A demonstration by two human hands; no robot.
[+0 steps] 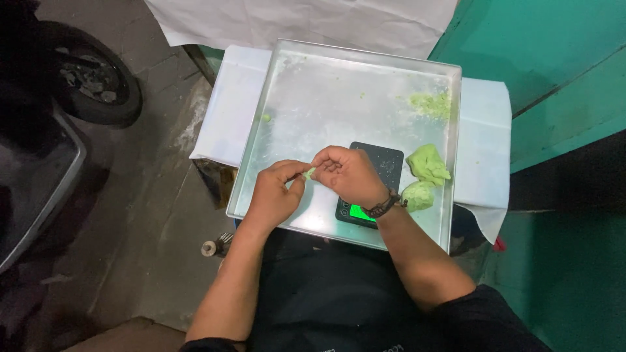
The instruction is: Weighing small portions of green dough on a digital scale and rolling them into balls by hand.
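My left hand (277,189) and my right hand (349,175) meet over a shiny metal tray (326,91), both pinching one small piece of pale green dough (309,173) between their fingertips. A dark bracelet sits on my right wrist. Under my right hand lies a small black digital scale (381,163) with a lit green display (362,212). Two lumps of green dough rest on the tray to the right of the scale, a larger one (427,163) and a rounder one (417,195) just below it.
Green crumbs (432,103) are smeared in the tray's far right corner, and a tiny green bit (266,118) lies near its left rim. The tray rests on a white-covered stand (225,111). A vehicle tyre (94,81) stands at the left, a green wall (554,65) at the right.
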